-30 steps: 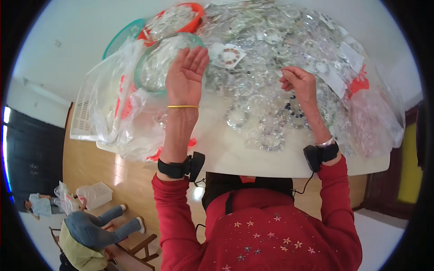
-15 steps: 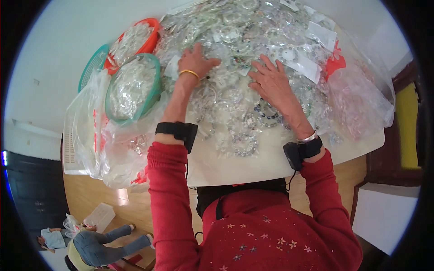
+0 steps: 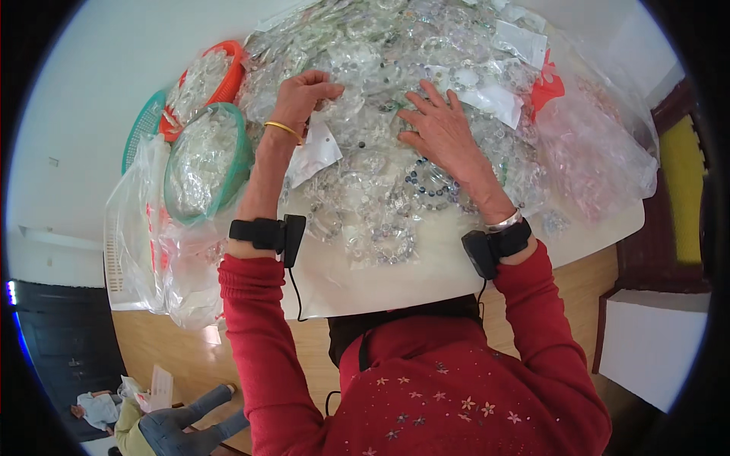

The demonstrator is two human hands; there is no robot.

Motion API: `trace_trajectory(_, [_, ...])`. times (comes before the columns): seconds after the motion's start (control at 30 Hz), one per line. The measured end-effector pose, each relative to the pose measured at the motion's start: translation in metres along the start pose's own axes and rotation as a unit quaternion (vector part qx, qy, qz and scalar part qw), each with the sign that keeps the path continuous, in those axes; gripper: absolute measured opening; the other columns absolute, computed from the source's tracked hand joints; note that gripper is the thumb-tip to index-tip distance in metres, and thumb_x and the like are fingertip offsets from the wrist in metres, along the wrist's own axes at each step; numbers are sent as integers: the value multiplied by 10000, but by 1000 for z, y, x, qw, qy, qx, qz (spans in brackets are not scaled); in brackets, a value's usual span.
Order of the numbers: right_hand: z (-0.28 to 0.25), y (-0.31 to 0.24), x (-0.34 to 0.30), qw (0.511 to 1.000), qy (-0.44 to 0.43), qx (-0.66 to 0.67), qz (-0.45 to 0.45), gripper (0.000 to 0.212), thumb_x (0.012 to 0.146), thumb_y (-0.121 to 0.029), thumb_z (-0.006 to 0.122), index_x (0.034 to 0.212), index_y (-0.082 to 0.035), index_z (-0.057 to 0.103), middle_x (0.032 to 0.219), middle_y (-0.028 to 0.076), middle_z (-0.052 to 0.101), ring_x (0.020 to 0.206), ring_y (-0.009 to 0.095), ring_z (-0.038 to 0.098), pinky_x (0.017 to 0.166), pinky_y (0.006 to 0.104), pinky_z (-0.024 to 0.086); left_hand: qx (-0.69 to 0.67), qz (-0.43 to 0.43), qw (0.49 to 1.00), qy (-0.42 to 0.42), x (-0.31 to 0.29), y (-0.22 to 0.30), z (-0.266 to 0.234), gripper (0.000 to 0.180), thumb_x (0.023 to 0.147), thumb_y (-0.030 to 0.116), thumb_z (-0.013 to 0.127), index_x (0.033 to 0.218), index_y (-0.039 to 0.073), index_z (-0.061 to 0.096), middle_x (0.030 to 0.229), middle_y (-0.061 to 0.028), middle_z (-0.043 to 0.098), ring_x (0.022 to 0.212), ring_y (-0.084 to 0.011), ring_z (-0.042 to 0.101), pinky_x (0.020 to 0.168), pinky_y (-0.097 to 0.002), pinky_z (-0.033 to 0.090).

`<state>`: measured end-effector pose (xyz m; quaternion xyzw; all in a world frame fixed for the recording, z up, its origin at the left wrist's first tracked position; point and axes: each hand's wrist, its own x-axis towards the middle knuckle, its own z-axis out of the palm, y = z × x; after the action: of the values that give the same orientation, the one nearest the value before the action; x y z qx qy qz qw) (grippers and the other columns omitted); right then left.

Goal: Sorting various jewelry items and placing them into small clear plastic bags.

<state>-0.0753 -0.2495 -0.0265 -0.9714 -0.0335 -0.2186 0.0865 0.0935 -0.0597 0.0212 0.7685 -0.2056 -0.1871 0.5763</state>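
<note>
White and wide, the surface (image 3: 426,285) in front of me carries a big heap of clear packets (image 3: 395,83), each holding a beaded bracelet.

From the head camera, my left hand (image 3: 300,95) sits on the left slope of the heap, fingers curled and pinched shut on one clear packet (image 3: 338,95) at the top of the pile. A gold bangle (image 3: 283,129) circles that wrist, and a black strap (image 3: 258,232) wraps the forearm below it. A white-backed packet (image 3: 315,152) lies just beside that wrist. My right hand (image 3: 441,133) lies flat and open, fingers spread, palm down on the packets near the middle of the heap, holding nothing. It wears a silver bangle (image 3: 503,222) and a black strap with a small box (image 3: 479,254).

To my left stand a green basket (image 3: 201,163) and an orange basket (image 3: 217,76), both filled with packets, beside a loose plastic bag (image 3: 141,235). A pinkish bag (image 3: 601,159) lies at the right edge.
</note>
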Motion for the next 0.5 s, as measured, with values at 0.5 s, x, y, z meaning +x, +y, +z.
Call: trace_trajectory(0.5, [-17,5,10,694,62,671,253,404,767,-81,651,1139,46,553,1071,128,614,994,140,570,824,252,461,-3,118,989,-90,-28,21,40,242,768,63,643,1002,8,628,861,-43,657,764,-92,581,701,-229,456])
